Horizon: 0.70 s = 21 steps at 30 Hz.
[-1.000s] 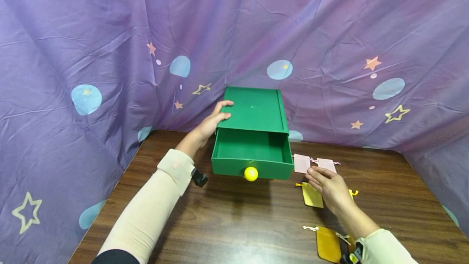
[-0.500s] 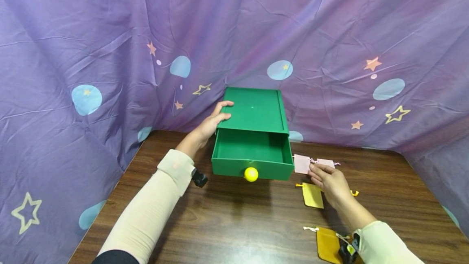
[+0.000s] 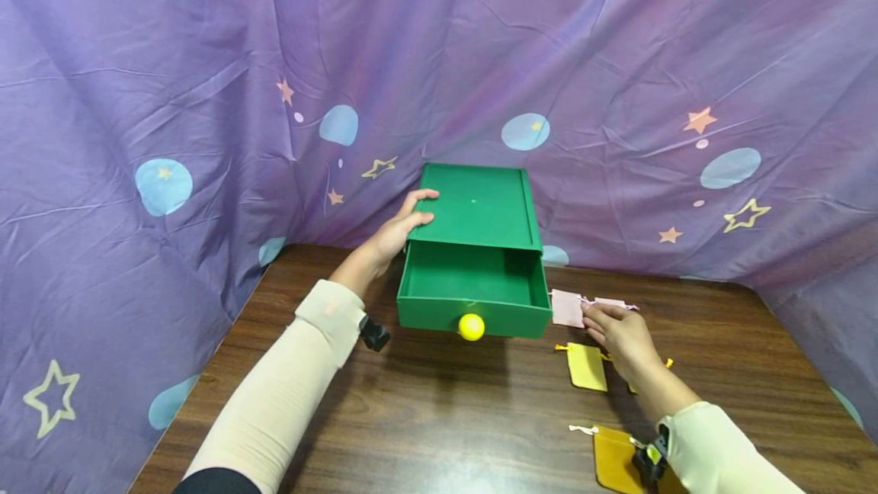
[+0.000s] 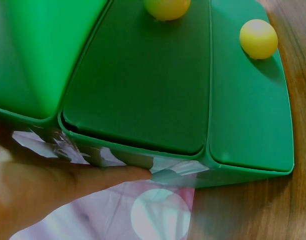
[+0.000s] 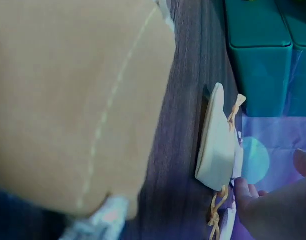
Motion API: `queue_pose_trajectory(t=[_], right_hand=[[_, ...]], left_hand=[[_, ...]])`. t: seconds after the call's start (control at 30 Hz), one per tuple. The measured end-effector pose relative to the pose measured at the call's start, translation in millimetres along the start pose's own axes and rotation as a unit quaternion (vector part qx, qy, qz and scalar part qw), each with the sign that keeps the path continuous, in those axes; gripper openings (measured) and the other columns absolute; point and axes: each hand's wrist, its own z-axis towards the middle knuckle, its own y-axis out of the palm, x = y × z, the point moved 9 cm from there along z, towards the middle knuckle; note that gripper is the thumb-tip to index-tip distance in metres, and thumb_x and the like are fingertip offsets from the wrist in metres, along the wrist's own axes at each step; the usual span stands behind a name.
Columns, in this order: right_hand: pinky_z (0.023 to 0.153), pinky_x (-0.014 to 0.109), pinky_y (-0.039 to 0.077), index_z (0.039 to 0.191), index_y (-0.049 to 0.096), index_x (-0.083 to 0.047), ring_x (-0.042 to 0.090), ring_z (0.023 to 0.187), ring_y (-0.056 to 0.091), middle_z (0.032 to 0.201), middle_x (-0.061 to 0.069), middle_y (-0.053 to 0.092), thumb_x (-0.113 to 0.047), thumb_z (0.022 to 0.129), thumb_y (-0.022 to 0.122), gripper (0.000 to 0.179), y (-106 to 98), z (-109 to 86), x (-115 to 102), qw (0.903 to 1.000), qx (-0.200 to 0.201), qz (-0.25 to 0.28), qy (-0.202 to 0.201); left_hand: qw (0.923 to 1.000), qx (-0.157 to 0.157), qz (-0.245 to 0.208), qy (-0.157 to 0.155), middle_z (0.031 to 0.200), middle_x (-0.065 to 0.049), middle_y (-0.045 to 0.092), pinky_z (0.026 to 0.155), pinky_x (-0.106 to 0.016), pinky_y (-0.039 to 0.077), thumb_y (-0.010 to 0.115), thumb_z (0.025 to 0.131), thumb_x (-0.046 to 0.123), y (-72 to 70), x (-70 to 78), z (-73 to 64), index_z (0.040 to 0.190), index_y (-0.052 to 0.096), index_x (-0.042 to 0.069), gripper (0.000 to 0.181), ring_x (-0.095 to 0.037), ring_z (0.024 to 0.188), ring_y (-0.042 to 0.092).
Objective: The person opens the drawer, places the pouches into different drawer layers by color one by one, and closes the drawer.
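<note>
A green drawer cabinet (image 3: 473, 208) stands at the back middle of the table. Its top drawer (image 3: 425, 315), with a yellow knob (image 3: 471, 327), is pulled out with nothing visible inside. My left hand (image 3: 387, 238) grips the cabinet's upper left edge, fingertips bent over onto the top. To the right, my right hand (image 3: 624, 341) reaches low over two pink drawstring pouches. Its fingertips are at the right edge of the left pink pouch (image 3: 567, 308), and it partly covers the other pink pouch (image 3: 610, 303). Thumb and fingers look apart in the right wrist view (image 5: 275, 200).
A yellow drawstring pouch (image 3: 586, 367) lies nearer, with another mostly hidden behind the right wrist. A mustard pouch (image 3: 613, 460) lies at the front, partly under the right forearm. Below the pulled-out drawer, closed drawers (image 4: 138, 75) show. Purple cloth (image 3: 439, 59) hangs behind.
My right hand has shifted slightly right, and its fingers cover more of the right pink pouch. The left hand, cabinet and drawer stay as they were.
</note>
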Motion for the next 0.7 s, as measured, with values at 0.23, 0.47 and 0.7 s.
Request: queue_pose_trajectory(t=[0.23,0.47,0.7], right_hand=[[0.085,0.021,0.057,0.133,0.046,0.015,0.000,0.086,0.066,0.087,-0.018,0.067,-0.015,0.101,0.067,0.049,-2,5.1,1,0.9990,0.018,-0.042,-0.005],[0.079,0.022,0.059,0.126,0.053,0.014,0.002,0.080,0.067,0.084,-0.015,0.066,-0.013,0.099,0.069,0.042,-4,7.9,3,0.9966,0.035,-0.075,-0.001],[0.076,0.022,0.059,0.128,0.052,0.022,0.003,0.077,0.067,0.085,-0.009,0.068,-0.013,0.100,0.068,0.048,-3,15.4,2,0.9924,0.026,-0.120,-0.004]], left_hand=[[1.0000,-0.003,-0.001,0.006,0.169,-0.006,0.018,0.124,-0.057,0.008,0.044,0.105,0.023,0.8,0.5,0.7,0.155,0.034,0.019,0.051,-0.032,0.154,0.016],[1.0000,-0.008,-0.004,0.001,0.169,-0.006,0.017,0.124,-0.057,0.008,0.044,0.105,0.024,2.1,-0.6,0.4,0.156,0.034,0.021,0.051,-0.032,0.155,0.015],[1.0000,-0.005,-0.004,0.000,0.169,-0.006,0.018,0.124,-0.057,0.008,0.043,0.105,0.024,0.9,-0.1,-0.1,0.156,0.034,0.021,0.051,-0.033,0.154,0.016]])
